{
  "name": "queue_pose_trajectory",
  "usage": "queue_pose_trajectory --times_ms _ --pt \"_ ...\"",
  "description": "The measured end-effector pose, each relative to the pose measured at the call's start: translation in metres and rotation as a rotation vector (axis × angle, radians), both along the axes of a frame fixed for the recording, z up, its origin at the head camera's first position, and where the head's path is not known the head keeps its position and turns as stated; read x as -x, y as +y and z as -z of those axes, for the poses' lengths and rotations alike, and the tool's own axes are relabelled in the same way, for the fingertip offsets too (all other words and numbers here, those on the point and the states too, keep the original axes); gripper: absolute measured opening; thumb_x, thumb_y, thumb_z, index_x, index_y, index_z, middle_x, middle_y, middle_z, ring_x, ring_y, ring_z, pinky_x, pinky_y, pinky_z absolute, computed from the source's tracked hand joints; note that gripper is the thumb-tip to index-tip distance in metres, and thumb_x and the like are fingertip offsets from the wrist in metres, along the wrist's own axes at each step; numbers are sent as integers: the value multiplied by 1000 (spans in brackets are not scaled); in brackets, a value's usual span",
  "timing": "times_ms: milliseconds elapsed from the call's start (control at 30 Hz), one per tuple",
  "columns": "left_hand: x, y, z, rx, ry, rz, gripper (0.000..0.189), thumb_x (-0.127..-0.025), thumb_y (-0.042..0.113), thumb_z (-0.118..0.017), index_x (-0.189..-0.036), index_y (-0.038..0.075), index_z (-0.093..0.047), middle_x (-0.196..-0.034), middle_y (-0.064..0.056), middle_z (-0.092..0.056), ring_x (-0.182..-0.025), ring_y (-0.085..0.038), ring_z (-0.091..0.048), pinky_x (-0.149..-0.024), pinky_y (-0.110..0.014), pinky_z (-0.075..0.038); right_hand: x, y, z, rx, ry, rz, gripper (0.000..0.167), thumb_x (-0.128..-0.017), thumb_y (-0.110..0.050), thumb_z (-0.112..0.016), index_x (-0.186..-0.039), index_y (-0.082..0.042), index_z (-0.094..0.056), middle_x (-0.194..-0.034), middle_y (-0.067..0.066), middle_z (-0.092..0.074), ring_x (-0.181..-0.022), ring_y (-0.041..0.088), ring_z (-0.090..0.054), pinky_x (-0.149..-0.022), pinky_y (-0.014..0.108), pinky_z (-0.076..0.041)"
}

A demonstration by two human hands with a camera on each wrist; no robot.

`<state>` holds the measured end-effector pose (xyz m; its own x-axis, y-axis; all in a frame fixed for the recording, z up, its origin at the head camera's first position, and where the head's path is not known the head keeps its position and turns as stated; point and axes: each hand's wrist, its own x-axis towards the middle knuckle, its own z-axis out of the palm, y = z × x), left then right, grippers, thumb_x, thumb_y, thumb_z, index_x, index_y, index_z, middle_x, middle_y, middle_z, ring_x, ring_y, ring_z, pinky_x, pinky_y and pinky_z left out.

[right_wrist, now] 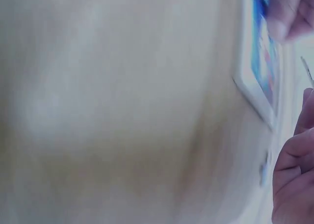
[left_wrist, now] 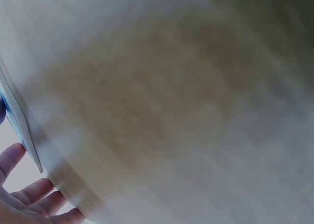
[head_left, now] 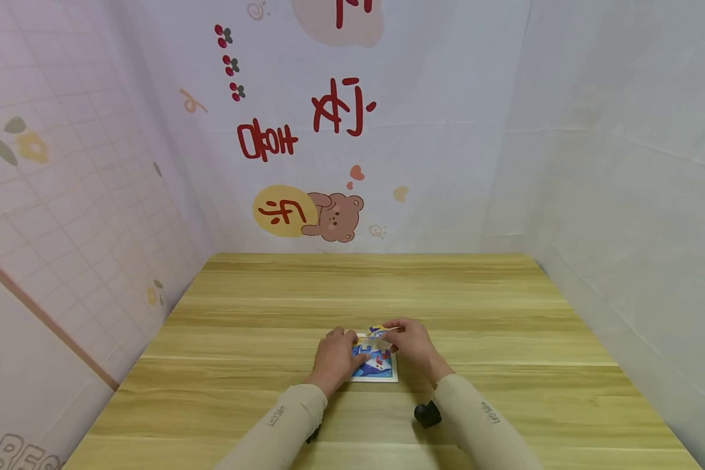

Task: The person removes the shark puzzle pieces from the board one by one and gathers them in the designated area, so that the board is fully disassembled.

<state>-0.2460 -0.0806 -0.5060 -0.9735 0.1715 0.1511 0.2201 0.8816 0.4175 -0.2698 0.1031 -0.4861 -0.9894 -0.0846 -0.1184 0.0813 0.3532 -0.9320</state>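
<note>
A small jigsaw puzzle (head_left: 382, 373) with a white frame and a blue picture lies flat on the table. My left hand (head_left: 332, 358) rests over its left side, thumb on the picture and fingers spread along the edge. In the left wrist view, fingertips of that hand (left_wrist: 37, 197) reach the frame's rim (left_wrist: 24, 131) and the tabletop beside it. Over the puzzle's far edge, my right hand (head_left: 411, 341) pinches a blue and yellow puzzle piece (head_left: 377, 331) between thumb and fingers. The right wrist view shows the piece (right_wrist: 307, 71) edge-on above the fingers, raised off the frame (right_wrist: 252, 89).
The wood-grain table (head_left: 258, 294) extends around the puzzle, with printed cloth walls (head_left: 446, 163) at the back and both sides. A small blurred object (right_wrist: 265, 170) lies on the table past the frame's corner. A black device (head_left: 427, 414) sits under the right wrist.
</note>
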Motion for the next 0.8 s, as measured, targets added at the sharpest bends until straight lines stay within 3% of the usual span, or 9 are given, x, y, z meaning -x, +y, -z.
queue_pose_trajectory --times_ms 167,400,800 --pt "-1 0 -3 -3 0 3 37 -84 36 -80 -102 6 -69 -100 -11 -60 -99 -33 -59 -90 -50 -45 10 23 -7 56 -11 36 27 -93 -10 -67 -118 -1 -67 -95 18 -68 -69 20 -61 -55 27 -42" --pt "-2 -1 -2 -6 23 4 37 -83 35 -81 -102 6 -69 -101 -12 -61 -98 -33 -59 -89 -51 -45 18 57 -10 56 -27 51 33 -96 -14 -64 -127 -2 -63 -103 16 -67 -78 23 -62 -63 31 -43" --pt "-4 1 -3 3 29 12 37 -83 35 -81 -103 7 -69 -100 -11 -60 -97 -32 -59 -89 -50 -45 12 98 2 -3 -46 76 38 -96 -17 -65 -130 0 -61 -107 13 -69 -80 18 -62 -66 32 -47"
